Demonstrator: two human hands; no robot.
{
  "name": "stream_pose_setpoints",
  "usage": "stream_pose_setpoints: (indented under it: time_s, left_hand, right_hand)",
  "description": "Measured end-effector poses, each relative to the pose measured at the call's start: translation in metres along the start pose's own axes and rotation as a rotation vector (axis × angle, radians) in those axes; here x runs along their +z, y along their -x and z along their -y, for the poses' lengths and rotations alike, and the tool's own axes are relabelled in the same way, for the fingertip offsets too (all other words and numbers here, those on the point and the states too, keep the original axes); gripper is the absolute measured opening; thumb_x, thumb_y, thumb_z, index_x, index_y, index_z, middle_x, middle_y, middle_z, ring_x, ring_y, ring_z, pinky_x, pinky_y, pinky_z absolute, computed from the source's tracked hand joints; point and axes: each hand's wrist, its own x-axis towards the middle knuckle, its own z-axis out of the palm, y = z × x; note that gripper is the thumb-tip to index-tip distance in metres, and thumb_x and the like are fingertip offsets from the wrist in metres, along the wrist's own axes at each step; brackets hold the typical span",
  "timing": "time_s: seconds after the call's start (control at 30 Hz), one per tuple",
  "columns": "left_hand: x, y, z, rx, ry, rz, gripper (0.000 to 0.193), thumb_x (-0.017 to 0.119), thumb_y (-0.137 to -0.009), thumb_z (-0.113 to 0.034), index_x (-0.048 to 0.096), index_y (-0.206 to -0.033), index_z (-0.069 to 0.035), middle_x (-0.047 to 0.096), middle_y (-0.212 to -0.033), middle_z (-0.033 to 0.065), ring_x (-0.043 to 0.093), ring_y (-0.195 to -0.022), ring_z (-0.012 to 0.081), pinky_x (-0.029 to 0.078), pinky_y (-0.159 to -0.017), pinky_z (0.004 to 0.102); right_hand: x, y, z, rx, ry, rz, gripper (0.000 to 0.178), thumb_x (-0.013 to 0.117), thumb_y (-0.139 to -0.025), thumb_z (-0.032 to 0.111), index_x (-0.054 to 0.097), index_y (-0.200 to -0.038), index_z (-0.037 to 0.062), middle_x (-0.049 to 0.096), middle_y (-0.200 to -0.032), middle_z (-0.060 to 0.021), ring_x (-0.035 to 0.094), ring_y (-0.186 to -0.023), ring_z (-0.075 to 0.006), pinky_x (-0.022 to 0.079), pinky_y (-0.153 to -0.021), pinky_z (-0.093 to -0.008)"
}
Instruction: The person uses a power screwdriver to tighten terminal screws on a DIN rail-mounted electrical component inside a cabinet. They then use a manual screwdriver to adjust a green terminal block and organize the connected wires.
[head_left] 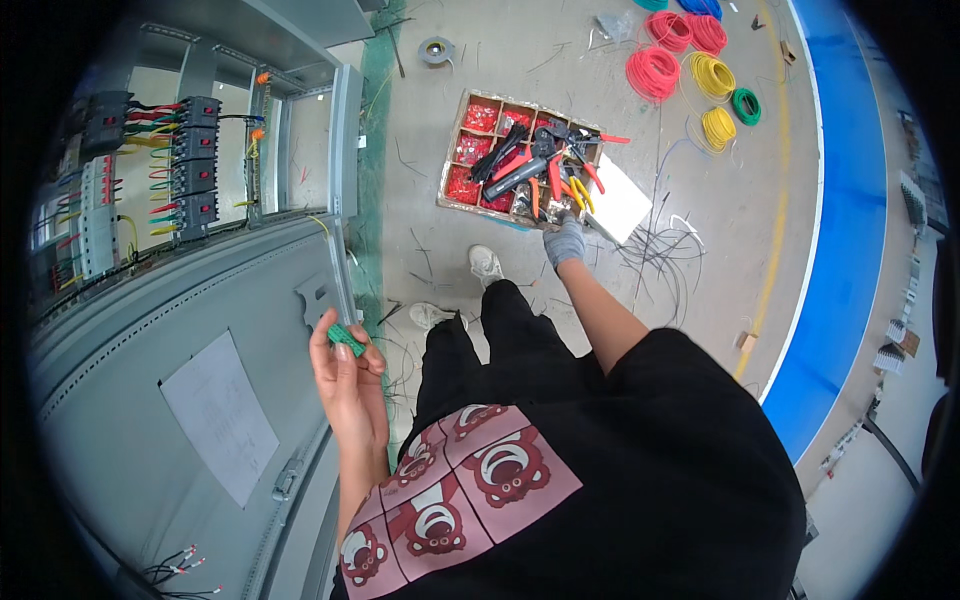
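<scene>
Between the thumb and fingers of my bare left hand (352,385) is a small green ribbed piece that looks like a terminal connector (346,340). It is held up in front of the grey cabinet's edge. My right hand (565,243), in a grey glove, reaches to the near right corner of a partitioned box (451,150); its fingertips are hidden among the contents. Yellow-handled pliers (578,193) lie just beyond that hand. Other red- and black-handled tools rest across the box, over compartments of small red parts (473,150).
The open cabinet (150,300) with wired breakers (197,165) stands on my left, a paper sheet (220,418) on its panel. Wire coils (653,74) lie far right on the floor. Loose black wires (665,250) and a white board (620,203) are beside the box.
</scene>
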Motion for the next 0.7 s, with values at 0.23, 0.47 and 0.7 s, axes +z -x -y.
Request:
stream_pose_setpoints:
  time_s: [0.23,0.47,0.7]
  left_hand:
    - [0.002,-0.005,0.011,-0.03,-0.181,0.037,0.054,0.063,-0.097,-0.013,0.039,-0.144,-0.004,0.057,-0.111,0.0072,0.052,-0.076,0.0101,0.044,-0.072,0.0231]
    - [0.008,-0.011,0.016,-0.058,-0.22,0.081,0.058,0.068,-0.09,-0.004,0.04,-0.141,-0.002,0.056,-0.115,0.0096,0.056,-0.077,0.0116,0.048,-0.073,0.0245]
    - [0.005,-0.009,0.019,0.084,-0.487,0.059,0.054,0.069,-0.086,0.001,0.049,-0.136,0.0,0.053,-0.123,0.0089,0.059,-0.087,0.0117,0.051,-0.081,0.0256]
  right_hand:
    - [0.023,-0.03,0.004,-0.011,0.196,0.254,0.051,0.072,-0.075,0.009,0.058,-0.124,0.0074,0.057,-0.126,-0.0245,0.062,-0.107,-0.0411,0.051,-0.095,-0.0436]
    - [0.024,-0.034,-0.01,-0.208,0.374,0.329,0.063,0.071,-0.077,0.012,0.048,-0.135,0.0067,0.053,-0.128,-0.0281,0.059,-0.11,-0.0433,0.052,-0.093,-0.0459]
    - [0.021,-0.035,-0.009,-0.104,0.36,0.364,0.03,0.062,-0.081,0.01,0.059,-0.11,0.0021,0.061,-0.111,-0.0262,0.063,-0.104,-0.0417,0.053,-0.087,-0.0478]
